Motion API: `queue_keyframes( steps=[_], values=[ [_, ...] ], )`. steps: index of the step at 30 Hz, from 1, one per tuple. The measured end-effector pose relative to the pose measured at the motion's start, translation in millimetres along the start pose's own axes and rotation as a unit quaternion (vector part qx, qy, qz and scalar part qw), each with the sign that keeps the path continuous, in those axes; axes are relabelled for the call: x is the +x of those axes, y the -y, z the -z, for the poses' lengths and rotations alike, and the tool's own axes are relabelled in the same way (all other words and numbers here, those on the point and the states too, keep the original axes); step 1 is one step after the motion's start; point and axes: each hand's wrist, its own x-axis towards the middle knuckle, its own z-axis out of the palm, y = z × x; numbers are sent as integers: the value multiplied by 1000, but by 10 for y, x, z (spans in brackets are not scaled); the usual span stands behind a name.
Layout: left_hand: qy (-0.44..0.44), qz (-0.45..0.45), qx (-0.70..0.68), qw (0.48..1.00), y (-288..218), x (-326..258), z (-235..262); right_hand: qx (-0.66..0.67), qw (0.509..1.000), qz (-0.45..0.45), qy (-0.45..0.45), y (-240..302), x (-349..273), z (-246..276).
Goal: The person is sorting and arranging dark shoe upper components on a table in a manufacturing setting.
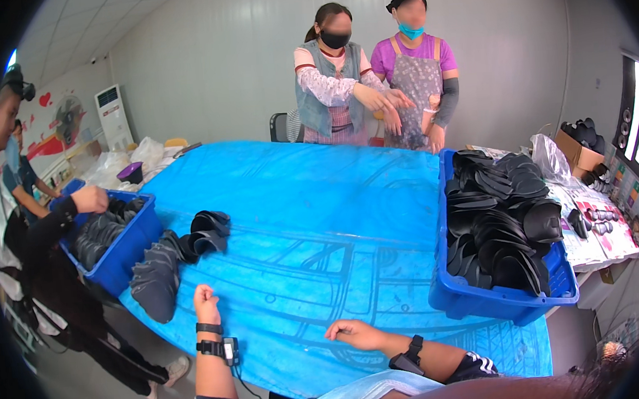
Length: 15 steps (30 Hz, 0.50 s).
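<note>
My left hand (206,305) is raised over the near left part of the blue-covered table (297,194), its fingers curled in, nothing visible in them. Beside it lies a row of nested dark grey, curved, shell-like pieces (155,281), ending in a few blacker ones (209,233). My right hand (355,335) is held low over the table's near middle, fingers loosely closed with no object showing. Both wrists wear black straps with small devices. To the right stands a blue crate (490,308) heaped with similar black curved pieces (498,216).
Another blue crate (119,247) of dark pieces stands at the left edge, where a person (41,241) holds a hand over it. Two people (337,79) stand across the table, arms extended. A side table (597,254) with papers and small dark parts is beyond the right crate.
</note>
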Motion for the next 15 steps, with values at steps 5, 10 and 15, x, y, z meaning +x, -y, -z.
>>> queue_keyframes(
  steps=[5, 10, 15],
  values=[
    [0, -5, -8, 1000, 56, 12, 59, -2, 1000, 9, 3, 4, -2, -21],
    [20, 10, -10, 1000, 42, 12, 12, -20, 1000, -1, -2, 72, -24, -23],
    [19, 8, -29, 999, 25, 16, 3, -35, 999, 20, 0, 2, 9, 7]
  ],
)
